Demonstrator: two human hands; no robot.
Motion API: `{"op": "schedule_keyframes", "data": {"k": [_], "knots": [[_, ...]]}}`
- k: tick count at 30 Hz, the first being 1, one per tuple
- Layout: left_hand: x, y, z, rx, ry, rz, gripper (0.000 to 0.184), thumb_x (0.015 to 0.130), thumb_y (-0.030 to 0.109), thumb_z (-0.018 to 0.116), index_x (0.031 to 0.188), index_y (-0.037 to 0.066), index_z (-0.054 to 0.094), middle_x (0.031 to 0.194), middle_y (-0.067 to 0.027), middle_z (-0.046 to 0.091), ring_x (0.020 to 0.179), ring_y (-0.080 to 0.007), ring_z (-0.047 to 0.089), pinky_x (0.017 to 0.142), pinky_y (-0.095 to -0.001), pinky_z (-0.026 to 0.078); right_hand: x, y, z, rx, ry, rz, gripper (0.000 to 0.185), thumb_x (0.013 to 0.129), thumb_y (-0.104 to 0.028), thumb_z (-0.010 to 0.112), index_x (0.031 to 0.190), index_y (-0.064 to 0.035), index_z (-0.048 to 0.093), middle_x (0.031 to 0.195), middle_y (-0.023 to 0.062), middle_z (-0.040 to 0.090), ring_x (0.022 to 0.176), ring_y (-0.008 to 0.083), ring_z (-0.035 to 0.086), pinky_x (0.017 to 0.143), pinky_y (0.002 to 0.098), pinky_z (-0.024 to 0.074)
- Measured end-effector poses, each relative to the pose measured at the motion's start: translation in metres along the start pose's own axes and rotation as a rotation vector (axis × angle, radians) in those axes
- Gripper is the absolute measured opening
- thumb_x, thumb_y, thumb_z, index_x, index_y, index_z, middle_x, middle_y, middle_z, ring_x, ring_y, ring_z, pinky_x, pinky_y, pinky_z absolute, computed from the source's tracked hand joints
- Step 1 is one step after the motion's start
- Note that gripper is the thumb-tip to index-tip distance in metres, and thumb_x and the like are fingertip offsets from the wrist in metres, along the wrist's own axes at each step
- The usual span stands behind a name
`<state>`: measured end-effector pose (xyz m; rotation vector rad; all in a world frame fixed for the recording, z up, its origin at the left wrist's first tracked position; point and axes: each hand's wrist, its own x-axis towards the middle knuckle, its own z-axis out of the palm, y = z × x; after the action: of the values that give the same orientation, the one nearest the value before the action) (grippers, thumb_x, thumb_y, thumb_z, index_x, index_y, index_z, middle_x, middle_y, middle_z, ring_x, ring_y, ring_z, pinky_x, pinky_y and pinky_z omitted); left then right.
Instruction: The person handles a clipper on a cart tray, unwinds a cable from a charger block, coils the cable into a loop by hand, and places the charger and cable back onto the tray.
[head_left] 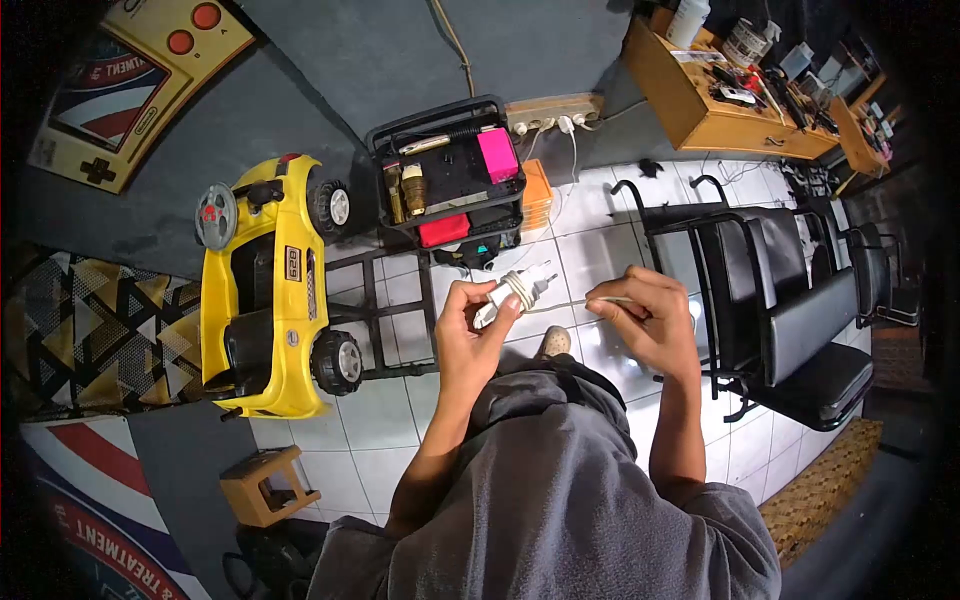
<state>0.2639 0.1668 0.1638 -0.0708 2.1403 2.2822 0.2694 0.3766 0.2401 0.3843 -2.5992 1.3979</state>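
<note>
Gripping white charger (504,293): left hand (466,335) | pinching cable (568,304): right hand (655,322) | cable wound around charger, stretching sideways between hands

From here the toy car (312,350) shows smooth, glossy yellow plastic, with matt black plastic tyres (336,362). The charger (497,300) looks like smooth white plastic. The drawer desk (690,95) is wood with a slight sheen, and the small stool (262,488) looks wooden too. Black, leather-like padding with a soft gloss covers the chairs (815,322), the floor tiles (385,455) are shiny, and the grey shirt (560,490) is matt, rough-looking cloth.
</note>
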Motion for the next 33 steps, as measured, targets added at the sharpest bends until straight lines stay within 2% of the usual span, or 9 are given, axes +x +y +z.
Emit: {"op": "schedule_keyframes", "data": {"k": [3,7,14,20,22,25,28,32,33], "knots": [[0.0,-0.001,-0.001,0.231,-0.042,0.052,0.02,0.082,0.001,0.065,0.098,-0.004,0.054,0.093,-0.0072,0.057,0.083,-0.0099,0.057,0.068,-0.0245,0.056,0.0,-0.011,0.0,0.025,-0.119,-0.038,0.01,0.075,-0.006,0.072,0.083,-0.0033,0.069,0.063,0.0059,0.053,0.051,0.0146,0.049,0.048,0.0293,0.0396],[-0.008,0.011,0.009,0.182,-0.141,-0.012,0.023,0.079,0.006,0.069,0.101,0.001,0.064,0.091,-0.0091,0.061,0.077,-0.0127,0.062,0.058,-0.0235,0.052,0.007,-0.006,0.005,0.019,-0.088,-0.138,0.011,0.073,-0.007,0.072,0.083,-0.004,0.069,0.065,0.0057,0.055,0.054,0.0155,0.053,0.049,0.0292,0.0407],[-0.018,0.036,0.012,0.367,-0.284,-0.028,0.026,0.083,0.007,0.066,0.108,0.001,0.063,0.094,-0.0099,0.062,0.077,-0.0116,0.061,0.064,-0.0228,0.052,0.019,-0.002,0.006,-0.003,-0.008,-0.157,0.013,0.073,-0.011,0.074,0.083,-0.004,0.069,0.066,0.005,0.054,0.054,0.0142,0.05,0.049,0.0278,0.0388],[-0.021,0.041,0.006,0.138,-0.449,-0.071,0.031,0.086,-0.001,0.06,0.116,-0.002,0.058,0.097,-0.0053,0.059,0.083,-0.0083,0.057,0.067,-0.0186,0.049,0.022,0.029,0.019,0.12,-0.043,-0.028,0.016,0.073,-0.013,0.075,0.083,-0.0032,0.069,0.062,0.0033,0.047,0.054,0.012,0.043,0.05,0.0268,0.0354],[-0.023,0.041,0.002,0.082,-0.457,-0.077,0.03,0.086,-0.003,0.059,0.116,-0.005,0.057,0.1,-0.0059,0.06,0.086,-0.0089,0.057,0.07,-0.0195,0.049,0.019,0.035,0.026,0.12,-0.07,-0.011,0.014,0.077,-0.014,0.072,0.084,-0.0026,0.069,0.063,0.0047,0.052,0.057,0.0131,0.048,0.053,0.0281,0.0381],[-0.025,0.048,0.0,-0.154,-0.394,-0.127,0.035,0.084,0.0,0.063,0.117,-0.002,0.054,0.101,-0.0072,0.06,0.083,-0.0077,0.059,0.072,-0.0194,0.049,0.008,0.048,0.043,0.324,-0.127,0.008,0.017,0.086,-0.015,0.062,0.085,0.0007,0.068,0.071,0.0099,0.061,0.064,0.0179,0.058,0.058,0.0296,0.0421],[-0.019,0.049,-0.005,-0.173,-0.341,-0.07,0.036,0.084,-0.001,0.063,0.118,-0.004,0.052,0.102,-0.007,0.059,0.088,-0.009,0.058,0.074,-0.0204,0.05,-0.007,0.051,0.053,0.423,-0.292,0.123,0.013,0.084,-0.008,0.059,0.088,0.0034,0.064,0.078,0.0134,0.062,0.069,0.0197,0.06,0.064,0.0283,0.0455],[-0.013,0.045,-0.004,-0.299,-0.234,-0.075,0.032,0.084,-0.001,0.063,0.115,-0.004,0.054,0.102,-0.0063,0.059,0.09,-0.0096,0.056,0.076,-0.0219,0.049,-0.028,0.049,0.078,0.189,-0.234,-0.003,0.016,0.084,-0.011,0.058,0.091,0.0021,0.063,0.08,0.0179,0.063,0.072,0.0324,0.062,0.064,0.0361,0.0479],[-0.01,0.035,-0.005,-0.254,-0.166,-0.052,0.031,0.084,0.001,0.064,0.113,-0.003,0.055,0.1,-0.0055,0.058,0.087,-0.009,0.055,0.073,-0.0211,0.048,-0.025,0.033,0.073,0.119,-0.387,0.141,0.018,0.087,-0.016,0.058,0.09,0.0003,0.064,0.08,0.0186,0.063,0.071,0.0363,0.061,0.063,0.0385,0.0483]]}}
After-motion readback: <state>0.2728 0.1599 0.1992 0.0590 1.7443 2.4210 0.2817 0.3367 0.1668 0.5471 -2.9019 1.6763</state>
